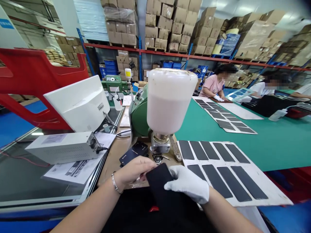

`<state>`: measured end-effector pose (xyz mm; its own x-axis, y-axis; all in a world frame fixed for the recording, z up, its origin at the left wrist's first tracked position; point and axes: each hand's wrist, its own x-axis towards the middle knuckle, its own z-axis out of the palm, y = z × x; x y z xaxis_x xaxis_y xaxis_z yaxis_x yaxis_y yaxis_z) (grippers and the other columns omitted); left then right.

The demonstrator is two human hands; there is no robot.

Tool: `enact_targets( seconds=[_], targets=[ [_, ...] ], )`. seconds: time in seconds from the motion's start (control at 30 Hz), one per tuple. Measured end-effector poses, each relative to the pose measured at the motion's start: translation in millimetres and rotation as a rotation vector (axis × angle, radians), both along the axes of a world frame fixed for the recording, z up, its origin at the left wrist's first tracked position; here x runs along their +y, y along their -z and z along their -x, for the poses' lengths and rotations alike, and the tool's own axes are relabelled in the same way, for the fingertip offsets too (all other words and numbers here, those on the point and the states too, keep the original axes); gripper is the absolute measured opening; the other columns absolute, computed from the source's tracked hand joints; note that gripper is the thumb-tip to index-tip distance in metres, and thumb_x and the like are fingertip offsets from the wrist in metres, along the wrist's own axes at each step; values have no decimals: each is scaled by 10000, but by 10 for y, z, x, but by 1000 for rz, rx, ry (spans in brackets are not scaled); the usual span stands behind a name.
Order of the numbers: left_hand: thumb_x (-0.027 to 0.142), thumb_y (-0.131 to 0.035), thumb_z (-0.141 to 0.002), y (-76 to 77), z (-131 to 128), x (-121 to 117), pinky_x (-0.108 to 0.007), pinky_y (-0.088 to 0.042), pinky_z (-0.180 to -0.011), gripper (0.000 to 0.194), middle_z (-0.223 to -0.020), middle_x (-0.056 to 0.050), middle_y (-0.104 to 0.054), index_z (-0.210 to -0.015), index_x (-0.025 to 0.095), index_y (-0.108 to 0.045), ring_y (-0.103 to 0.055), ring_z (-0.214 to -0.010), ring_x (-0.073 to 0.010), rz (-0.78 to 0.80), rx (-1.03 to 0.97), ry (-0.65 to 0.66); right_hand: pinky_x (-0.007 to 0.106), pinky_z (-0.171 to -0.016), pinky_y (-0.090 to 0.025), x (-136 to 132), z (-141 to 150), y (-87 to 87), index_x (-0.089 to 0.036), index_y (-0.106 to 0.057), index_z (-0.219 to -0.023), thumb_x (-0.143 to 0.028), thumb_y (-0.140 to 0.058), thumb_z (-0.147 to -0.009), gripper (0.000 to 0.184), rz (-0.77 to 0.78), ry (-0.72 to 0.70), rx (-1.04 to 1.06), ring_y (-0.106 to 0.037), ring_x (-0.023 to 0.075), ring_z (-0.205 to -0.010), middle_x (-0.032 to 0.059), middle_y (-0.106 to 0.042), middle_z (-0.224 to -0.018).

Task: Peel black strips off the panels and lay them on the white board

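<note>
My left hand (133, 171), bare with a silver bracelet, and my right hand (188, 184), in a white glove, both grip a flat black rectangular panel (157, 183) above my lap. To the right of my gloved hand lies a white sheet (263, 183) bearing two rows of black strips (234, 184). Beyond my left hand sit small black flat pieces (133, 153) on a wooden bench (111, 174). A metal-based dispenser bottle (168, 100) of white liquid stands straight ahead.
A green machine (138, 113) stands beside the bottle, and a white monitor (77, 105) and a metal power supply (64, 147) stand at left. On a green table (267, 145) lie more strip sheets. Co-workers sit at its far end, before shelves of cartons.
</note>
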<state>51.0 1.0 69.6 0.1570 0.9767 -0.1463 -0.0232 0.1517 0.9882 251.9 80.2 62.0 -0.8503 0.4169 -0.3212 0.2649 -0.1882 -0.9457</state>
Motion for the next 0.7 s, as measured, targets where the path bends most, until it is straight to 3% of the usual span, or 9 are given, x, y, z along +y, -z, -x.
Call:
enact_targets(
  seconds=[0.13,0.27,0.43,0.57,0.7],
  targets=[
    [559,-479,-797,259,-146,176,-190,-174,-357,497,-437,42,-464,-974,121,-632,-288,-328,-57,6,-333,11,315,-748,-481,43,-155,-99,-158,-635,-982,-225,-677,-690,302,212,211,247,-624,179,-778,50,-680,-874],
    [562,-471,-808,292,-210,139,-179,-161,-357,541,-443,51,-468,-1113,126,-576,-269,-322,-49,-45,-471,10,281,-671,-489,83,-91,-146,-144,-657,-837,-178,-674,-669,172,289,286,267,-615,154,-664,42,-681,-776],
    [521,-491,-829,167,36,-191,-176,-160,-362,528,-448,46,-471,-1136,100,-579,-247,-331,-42,-84,-529,-103,289,-684,-478,-90,348,-201,-126,-658,-846,-221,-727,-627,248,315,170,313,-616,165,-683,51,-682,-785],
    [558,-506,-804,137,293,-572,-174,-185,-397,546,-430,44,-456,-1079,100,-618,-248,-349,-38,-134,-572,-307,326,-734,-475,-299,756,-237,-136,-653,-890,-235,-717,-633,283,331,64,338,-607,174,-708,38,-669,-791],
    [570,-526,-779,117,396,-850,-183,-187,-418,552,-432,41,-448,-1089,124,-624,-254,-373,-46,-147,-533,-429,347,-770,-470,-384,943,-244,-145,-652,-924,-249,-715,-646,304,256,-34,314,-613,190,-771,41,-672,-859]
  ],
)
